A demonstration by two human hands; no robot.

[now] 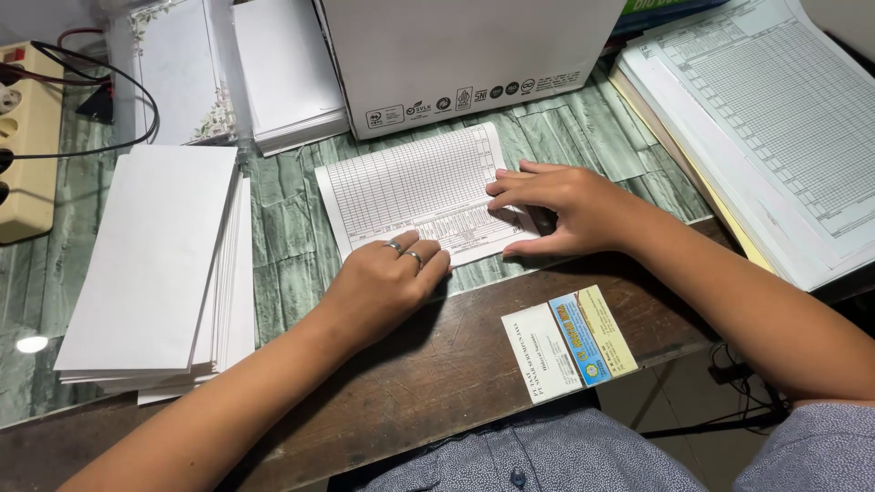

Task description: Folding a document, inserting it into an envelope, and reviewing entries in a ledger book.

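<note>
Nearest the camera lies blue-grey dotted shirt cloth [547, 456], and just beyond it the dark brown wooden desk edge [437, 374] carries two small printed cards [568, 342] side by side, one white, one blue and yellow.

One folded white sheet printed with a fine grid [415, 187] lies flat at the middle of the desk on the green marbled glass top [283, 237]. Both hands press on it. The left hand [387, 282], with two rings on its fingers, rests palm down on the sheet's near edge, fingers flat and uncurled, grasping nothing. The right hand [561, 210] lies on the sheet's near right corner, fingers spread and flat, pinning the paper rather than gripping it.

To the left sits one thick stack of plain white long envelopes [155, 264], well apart from the sheet. Far left lies one cream power strip [27, 146] with black cables plugged in. Beyond the envelopes stand two more white paper piles [237, 73]. One white cardboard box [465, 55] stands just beyond the sheet's far edge. On the right, one tall pile of grid-printed forms [775, 128] overhangs the desk, near the right forearm.
</note>
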